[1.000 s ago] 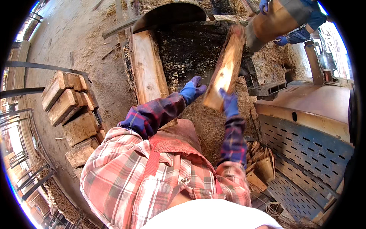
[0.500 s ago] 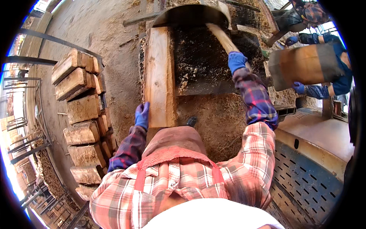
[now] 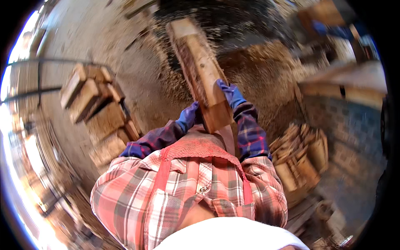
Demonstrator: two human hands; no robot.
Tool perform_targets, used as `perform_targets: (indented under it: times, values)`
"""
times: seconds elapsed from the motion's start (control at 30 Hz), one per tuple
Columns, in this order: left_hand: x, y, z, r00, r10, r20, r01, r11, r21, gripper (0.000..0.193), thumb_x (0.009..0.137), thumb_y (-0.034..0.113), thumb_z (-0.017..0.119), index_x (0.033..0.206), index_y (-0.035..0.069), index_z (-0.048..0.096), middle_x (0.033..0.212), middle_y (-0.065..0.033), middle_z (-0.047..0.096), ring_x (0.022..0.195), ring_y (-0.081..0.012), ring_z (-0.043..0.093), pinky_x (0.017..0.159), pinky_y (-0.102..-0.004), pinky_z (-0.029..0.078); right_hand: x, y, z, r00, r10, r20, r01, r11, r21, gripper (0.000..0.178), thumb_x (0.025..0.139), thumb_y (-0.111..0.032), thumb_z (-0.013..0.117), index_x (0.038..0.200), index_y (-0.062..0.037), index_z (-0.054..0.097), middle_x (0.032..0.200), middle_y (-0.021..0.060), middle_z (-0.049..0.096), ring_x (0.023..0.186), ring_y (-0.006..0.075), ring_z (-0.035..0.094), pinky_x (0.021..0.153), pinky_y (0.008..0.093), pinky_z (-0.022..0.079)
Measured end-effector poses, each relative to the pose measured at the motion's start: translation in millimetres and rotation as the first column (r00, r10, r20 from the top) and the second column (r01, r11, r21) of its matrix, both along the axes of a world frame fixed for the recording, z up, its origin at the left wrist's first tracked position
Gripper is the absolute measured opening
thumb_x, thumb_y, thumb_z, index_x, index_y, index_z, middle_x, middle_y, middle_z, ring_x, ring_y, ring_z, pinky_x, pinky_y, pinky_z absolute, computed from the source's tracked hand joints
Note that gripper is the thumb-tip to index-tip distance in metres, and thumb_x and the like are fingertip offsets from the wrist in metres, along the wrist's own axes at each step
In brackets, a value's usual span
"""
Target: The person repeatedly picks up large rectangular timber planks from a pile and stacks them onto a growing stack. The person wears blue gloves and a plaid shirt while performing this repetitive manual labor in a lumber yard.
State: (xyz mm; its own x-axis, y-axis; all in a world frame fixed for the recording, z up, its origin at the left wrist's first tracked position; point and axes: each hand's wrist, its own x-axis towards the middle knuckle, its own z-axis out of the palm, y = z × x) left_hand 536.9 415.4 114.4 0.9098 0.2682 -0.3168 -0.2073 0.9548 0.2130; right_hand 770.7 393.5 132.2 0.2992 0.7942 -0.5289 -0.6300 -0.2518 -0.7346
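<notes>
Between my two gloved hands I hold a long, thick wooden beam [image 3: 204, 68], its near end close to my apron and its far end pointing away, slightly left. My left hand [image 3: 188, 116], in a blue-purple glove, grips the beam's left edge near that end. On the opposite edge, a little farther up, my right hand [image 3: 231, 94] is closed with the thumb over the top face. Bark-brown roughness runs along the beam's left side, while the upper face is pale. Past the far end lies a dark work surface [image 3: 233, 25] strewn with wood chips, blurred by motion.
Stacked wooden blocks [image 3: 104, 121] stand to my left beside metal rails [image 3: 35, 91]. Wood offcuts [image 3: 302, 154] are heaped at my right, near a blue slatted panel [image 3: 350, 121]. A co-worker's gloved hand [image 3: 320, 27] shows at the upper right. Sawdust covers the ground [image 3: 258, 62].
My right hand has let go of the wooden handle beside the large round blade and now grips the beam. The beam has come off the dark surface toward me, and my view has turned.
</notes>
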Motion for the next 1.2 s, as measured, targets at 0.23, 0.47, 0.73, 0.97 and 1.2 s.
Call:
perform_targets:
  times: [0.23, 0.47, 0.73, 0.97, 1.2]
  values:
    - [108, -65, 11, 0.743, -0.362, -0.563, 0.457, 0.889, 0.032, 0.04, 0.09, 0.038, 0.048, 0.113, 0.006, 0.055, 0.101, -0.0072, 0.061, 0.095, -0.0222, 0.058, 0.083, -0.0376, 0.048, -42, -273, 33, 0.71, -0.003, 0.705, 0.459, 0.76, -0.46, 0.043, 0.084, -0.038, 0.06, 0.098, 0.0026, 0.064, 0.089, 0.0119, 0.067, 0.082, 0.0227, 0.063, 0.076, 0.0302, 0.049]
    - [176, -334, 69, 0.277, -0.835, -0.475, 0.852, -0.015, 0.523, 0.028, 0.088, 0.027, 0.059, 0.102, 0.004, 0.062, 0.088, -0.0042, 0.062, 0.076, -0.0142, 0.057, 0.072, -0.0302, 0.047, -206, -510, 48, -0.175, -0.881, 0.44, 0.983, -0.129, 0.134, 0.026, 0.085, -0.02, 0.064, 0.099, 0.0016, 0.064, 0.091, 0.0081, 0.066, 0.083, 0.013, 0.061, 0.078, 0.0261, 0.049]
    - [137, -329, 74, 0.401, -0.763, -0.507, 0.589, -0.209, 0.78, 0.045, 0.087, 0.023, 0.061, 0.122, -0.004, 0.049, 0.116, -0.0118, 0.058, 0.105, -0.0166, 0.055, 0.087, -0.0265, 0.044, -328, -699, -1, 0.173, -0.449, 0.876, 0.569, -0.681, -0.462, 0.06, 0.079, -0.045, 0.064, 0.113, 0.0037, 0.056, 0.1, 0.018, 0.065, 0.088, 0.0327, 0.062, 0.075, 0.0385, 0.048]
    - [105, -69, 19, 0.502, -0.409, -0.762, 0.841, 0.025, 0.54, 0.027, 0.087, 0.024, 0.058, 0.097, -0.001, 0.063, 0.082, -0.0038, 0.062, 0.072, -0.0157, 0.056, 0.068, -0.0281, 0.046, -155, -412, -139, 0.352, 0.593, 0.724, 0.402, 0.603, -0.689, 0.029, 0.088, -0.031, 0.051, 0.09, -0.0055, 0.065, 0.086, 0.0154, 0.066, 0.077, 0.0281, 0.063, 0.067, 0.0388, 0.048]
    - [70, 62, 32, 0.832, 0.049, -0.552, 0.505, 0.343, 0.792, 0.03, 0.084, 0.024, 0.06, 0.099, -0.003, 0.062, 0.086, -0.0035, 0.062, 0.078, -0.0115, 0.055, 0.072, -0.0269, 0.046, -34, -118, -12, 0.754, 0.141, 0.642, -0.021, 0.982, -0.19, 0.029, 0.082, -0.031, 0.065, 0.091, -0.0036, 0.064, 0.088, 0.0157, 0.066, 0.08, 0.0286, 0.063, 0.073, 0.0362, 0.049]
